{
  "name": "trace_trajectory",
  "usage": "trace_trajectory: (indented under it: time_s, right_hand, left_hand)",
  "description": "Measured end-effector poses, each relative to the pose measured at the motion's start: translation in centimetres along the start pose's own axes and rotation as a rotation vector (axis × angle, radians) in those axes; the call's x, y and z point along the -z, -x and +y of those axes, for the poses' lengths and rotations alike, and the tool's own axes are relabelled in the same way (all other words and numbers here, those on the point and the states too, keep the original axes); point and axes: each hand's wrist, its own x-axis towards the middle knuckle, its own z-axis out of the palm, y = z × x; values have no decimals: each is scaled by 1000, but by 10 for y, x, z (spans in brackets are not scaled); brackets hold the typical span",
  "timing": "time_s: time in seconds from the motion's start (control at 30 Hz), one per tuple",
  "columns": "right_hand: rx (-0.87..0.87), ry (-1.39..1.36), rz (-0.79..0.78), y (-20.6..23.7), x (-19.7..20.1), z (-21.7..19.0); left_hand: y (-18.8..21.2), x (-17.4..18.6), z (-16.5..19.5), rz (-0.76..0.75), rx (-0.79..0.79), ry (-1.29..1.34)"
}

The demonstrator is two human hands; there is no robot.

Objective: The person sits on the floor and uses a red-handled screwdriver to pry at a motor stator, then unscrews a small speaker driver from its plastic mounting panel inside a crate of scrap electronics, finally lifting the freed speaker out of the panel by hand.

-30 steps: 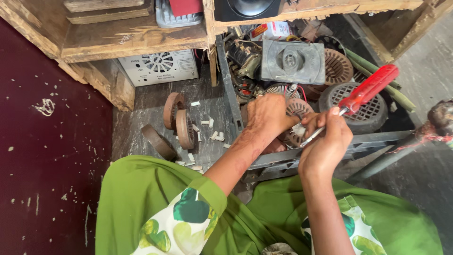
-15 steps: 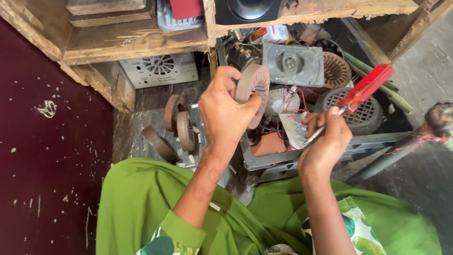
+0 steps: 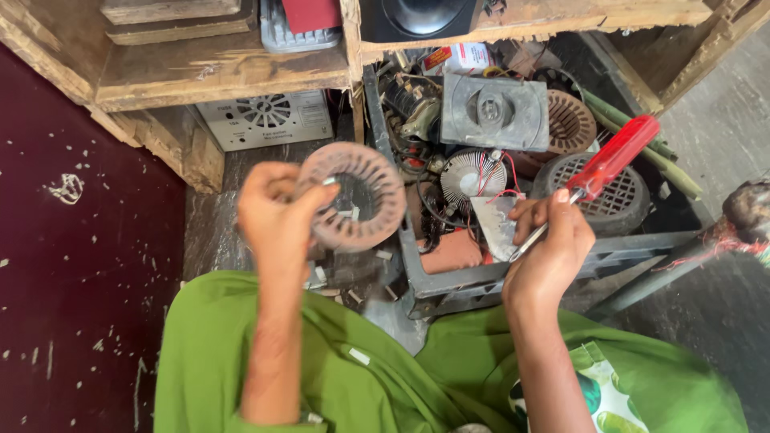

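Observation:
My left hand (image 3: 277, 216) holds up a rusty brown slotted metal ring, a motor core (image 3: 353, 196), above the floor left of the crate. My right hand (image 3: 549, 248) grips a screwdriver (image 3: 601, 172) with a red handle, its metal shaft pointing down-left over the crate's near edge. A dark plastic crate (image 3: 449, 282) in front of me is filled with motor parts, among them a grey square housing (image 3: 493, 111), a small finned fan with red wires (image 3: 473, 175) and a round black grille (image 3: 601, 196). My green-clothed knees fill the bottom of the view.
A rough wooden shelf (image 3: 216, 76) runs across the top, with a white vented box (image 3: 265, 120) beneath it and a black speaker (image 3: 421, 18) on it. Dark red floor (image 3: 72, 265) with white specks lies to the left. Small metal scraps lie under the ring.
My left hand lifted the rusty ring out of the crate and carried it left, up in front of me. My right hand stayed put with the screwdriver.

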Motion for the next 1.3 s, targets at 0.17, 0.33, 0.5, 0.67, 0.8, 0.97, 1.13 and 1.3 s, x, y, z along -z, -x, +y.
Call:
trace_trajectory:
  time_s: [0.17,0.33,0.5,0.67,0.8,0.97,1.13,1.3]
  right_hand:
    - [-38,-7,49,-1,-3,1]
    - [-21,-15,29,1,-6,2]
    - [-21,46,23,2,-6,3]
    - [-53,79,25,2,-7,6]
    - [-31,86,8,3,-10,7]
    - [-35,116,-19,7,-10,3]
    - [-53,78,-30,8,-9,-1]
    - [-57,21,-78,13,-10,-8]
  left_hand:
    - [-1,19,-8,17,-184,-269]
    - [9,1,-38,-124,-302,-592]
    - [15,-19,-67,-150,-104,-566]
    - [13,-17,-90,-174,-138,-656]
    - [6,-8,-99,-280,-155,-776]
    - [10,-5,-94,-326,-56,-892]
    - [14,6,-83,-316,37,-1038]
    - [26,13,-76,-288,-91,-1030]
